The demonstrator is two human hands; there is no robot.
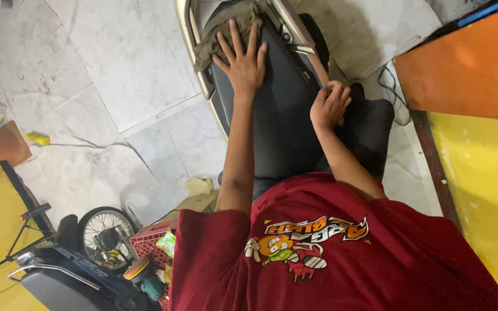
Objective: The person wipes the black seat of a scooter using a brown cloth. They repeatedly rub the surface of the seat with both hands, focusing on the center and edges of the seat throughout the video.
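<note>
A motorcycle's black seat (286, 109) stretches away from me, framed by a silver grab rail (190, 34). My left hand (243, 60) lies flat on the seat with fingers spread, its fingertips touching an olive-grey cloth (226, 23) bunched at the far end. My right hand (329, 106) is curled shut on the seat's right edge, beside the silver rail. My red shirt fills the lower part of the view.
A second motorcycle with a spoked wheel (104, 233) stands at lower left, next to a red crate (148, 242) and a polishing tool (142, 273). A yellow object (38, 139) lies on the pale tiled floor. An orange and yellow wall (474, 115) runs along the right.
</note>
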